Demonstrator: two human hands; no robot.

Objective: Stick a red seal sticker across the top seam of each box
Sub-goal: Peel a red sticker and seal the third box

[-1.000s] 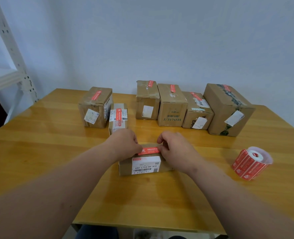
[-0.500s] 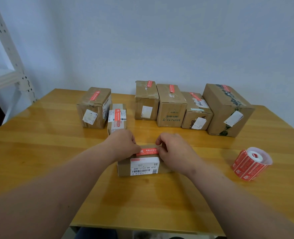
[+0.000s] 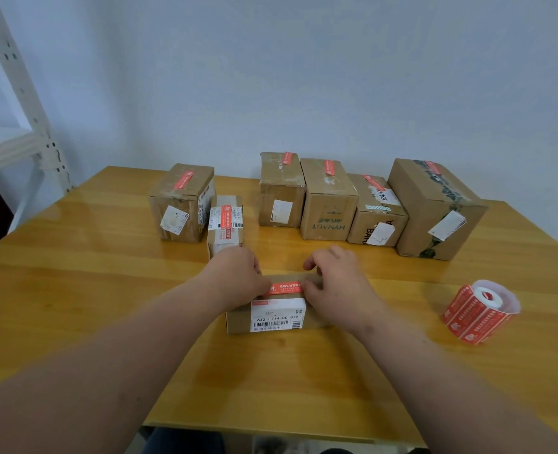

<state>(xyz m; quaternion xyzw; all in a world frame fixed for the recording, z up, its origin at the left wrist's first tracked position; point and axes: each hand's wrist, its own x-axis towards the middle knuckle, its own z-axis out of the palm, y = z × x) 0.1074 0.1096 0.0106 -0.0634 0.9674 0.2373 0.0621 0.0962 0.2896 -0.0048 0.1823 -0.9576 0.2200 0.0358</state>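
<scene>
A small flat cardboard box (image 3: 238, 319) with a white barcode label lies on the table in front of me. A red seal sticker (image 3: 287, 287) stretches left to right across its top. My left hand (image 3: 235, 276) holds the sticker's left end with curled fingers. My right hand (image 3: 340, 286) holds the right end, thumb on the sticker and fingers curled over the box's far edge. The fingertips of both hands are mostly hidden. A roll of red seal stickers (image 3: 479, 311) lies on its side to the right.
Several cardboard boxes with red stickers on top stand behind: one at the left (image 3: 181, 201), a low one (image 3: 225, 224) beside it, and a row at the back right (image 3: 328, 201). A white metal shelf (image 3: 25, 126) stands at the far left. The wooden table (image 3: 74, 290) ends just before me.
Both hands stay at the sticker's ends on the small box, with only slight shifts. The sticker lies a little flatter across the top.
</scene>
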